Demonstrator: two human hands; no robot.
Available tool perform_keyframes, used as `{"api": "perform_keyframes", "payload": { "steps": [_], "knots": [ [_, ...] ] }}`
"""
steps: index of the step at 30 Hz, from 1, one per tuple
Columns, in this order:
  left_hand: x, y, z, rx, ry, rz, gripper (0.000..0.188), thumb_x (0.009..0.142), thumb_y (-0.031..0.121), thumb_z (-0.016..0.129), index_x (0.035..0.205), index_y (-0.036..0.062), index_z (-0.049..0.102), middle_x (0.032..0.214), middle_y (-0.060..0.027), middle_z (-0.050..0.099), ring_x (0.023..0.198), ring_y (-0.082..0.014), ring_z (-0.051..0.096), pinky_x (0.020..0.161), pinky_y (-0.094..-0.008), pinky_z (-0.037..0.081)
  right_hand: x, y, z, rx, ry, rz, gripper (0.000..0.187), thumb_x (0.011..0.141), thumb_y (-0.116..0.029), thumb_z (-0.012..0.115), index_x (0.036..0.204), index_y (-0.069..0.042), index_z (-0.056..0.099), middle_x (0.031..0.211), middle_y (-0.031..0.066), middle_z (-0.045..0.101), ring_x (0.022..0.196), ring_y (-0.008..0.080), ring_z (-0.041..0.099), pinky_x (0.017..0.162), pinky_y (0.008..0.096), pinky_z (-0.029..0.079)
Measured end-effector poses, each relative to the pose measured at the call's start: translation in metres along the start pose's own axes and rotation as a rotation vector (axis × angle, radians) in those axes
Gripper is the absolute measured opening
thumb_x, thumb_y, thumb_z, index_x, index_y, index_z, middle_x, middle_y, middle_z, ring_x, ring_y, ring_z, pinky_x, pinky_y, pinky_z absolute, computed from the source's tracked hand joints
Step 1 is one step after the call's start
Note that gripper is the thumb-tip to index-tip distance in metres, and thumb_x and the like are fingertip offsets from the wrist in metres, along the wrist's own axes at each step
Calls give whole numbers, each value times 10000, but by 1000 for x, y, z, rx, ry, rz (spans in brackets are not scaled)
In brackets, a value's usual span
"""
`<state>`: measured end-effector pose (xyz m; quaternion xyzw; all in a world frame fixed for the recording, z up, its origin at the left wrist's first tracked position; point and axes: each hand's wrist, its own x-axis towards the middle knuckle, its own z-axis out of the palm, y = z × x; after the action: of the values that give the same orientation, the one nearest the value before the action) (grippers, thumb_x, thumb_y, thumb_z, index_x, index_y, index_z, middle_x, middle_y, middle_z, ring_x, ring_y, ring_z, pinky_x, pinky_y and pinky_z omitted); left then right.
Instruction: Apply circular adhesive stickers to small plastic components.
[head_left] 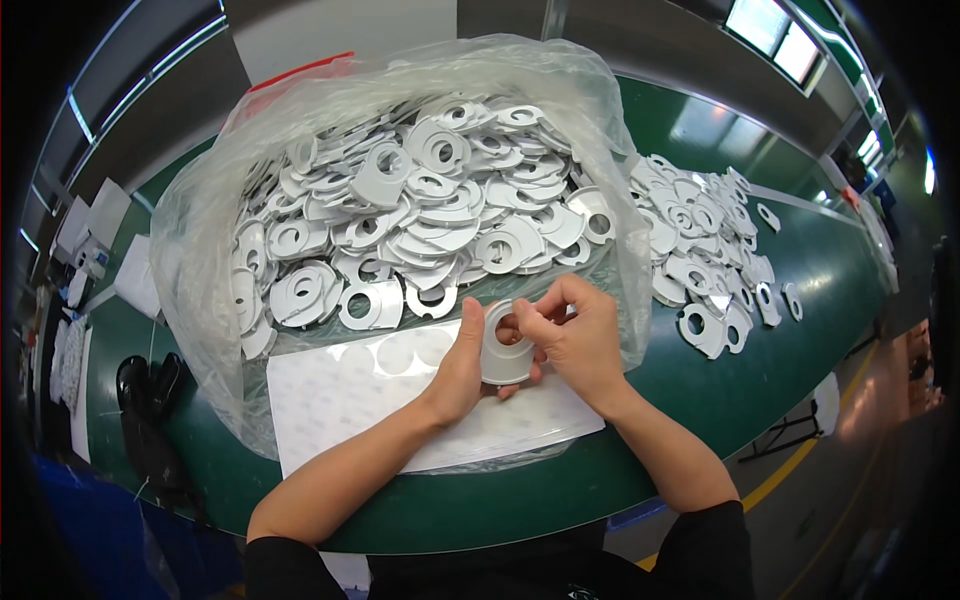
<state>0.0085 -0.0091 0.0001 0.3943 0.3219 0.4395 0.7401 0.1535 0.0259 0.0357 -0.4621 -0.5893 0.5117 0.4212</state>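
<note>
My left hand (460,368) is closed on a flat white plastic part (506,370) with a large round hole and one rounded end. The part is tilted up over the front of the table. My right hand (582,340) is closed too, its thumb and forefinger pinched at the hole's right rim. Whether a small piece sits between those fingertips is hidden. Beneath both hands lies a white sheet (335,415) with pale round stickers along its far edge. Just beyond it, a heap of similar white parts (440,225) fills an opened clear plastic bag (190,265).
More white parts (690,225) lie in a loose pile on the green table (680,390) to the right. A black object with a strap-like body (150,420) lies at the left edge. A stool (822,408) stands on the floor at right.
</note>
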Motion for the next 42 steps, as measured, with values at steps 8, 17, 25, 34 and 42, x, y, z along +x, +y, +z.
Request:
{"api": "perform_keyframes", "payload": {
  "steps": [8, 17, 25, 34, 42],
  "knots": [
    [-1, 2, 1, 36, 12, -17, 763, 870, 722, 65, 1084, 116, 476, 860, -51, 572, 718, -110, 561, 504, -221, 379, 0, -4, 0, -703, 156, -356, 434, 613, -378, 793, 616, -67, 490, 606, 53, 471, 638, 221, 502, 520, 378, 380],
    [2, 10, 1, -142, 66, -97, 801, 845, 755, 92, 1021, 89, 501, 850, -66, 595, 739, -165, 603, 475, -238, 367, 6, -9, -25, -469, -192, -251, 294, 692, -265, 762, 739, -30, 590, 763, 85, 616, 741, 237, 585, 622, 364, 457],
    [4, 8, -5, -199, 14, -140, 766, 872, 718, 68, 995, 93, 494, 838, -74, 599, 704, -170, 605, 451, -235, 349, 2, 2, -11, -653, 16, -381, 165, 818, -166, 632, 743, -33, 570, 678, 101, 595, 676, 278, 574, 585, 393, 440],
    [1, 15, 2, -221, 42, -99, 731, 916, 661, 109, 1116, 81, 507, 943, -74, 608, 837, -181, 600, 573, -276, 457, 14, 10, -10, -520, 39, -397, 221, 823, -197, 650, 717, -27, 557, 652, 106, 559, 605, 268, 533, 547, 378, 417],
    [-5, 66, -8, 846, 263, 361, 374, 918, 267, 537, 1189, 15, 485, 1121, -112, 537, 1014, -220, 516, 852, -343, 424, 55, 1, -100, 619, 613, -147, 208, 944, -292, 541, 888, -95, 580, 718, -38, 476, 607, 52, 415, 532, 197, 344]
  ]
}}
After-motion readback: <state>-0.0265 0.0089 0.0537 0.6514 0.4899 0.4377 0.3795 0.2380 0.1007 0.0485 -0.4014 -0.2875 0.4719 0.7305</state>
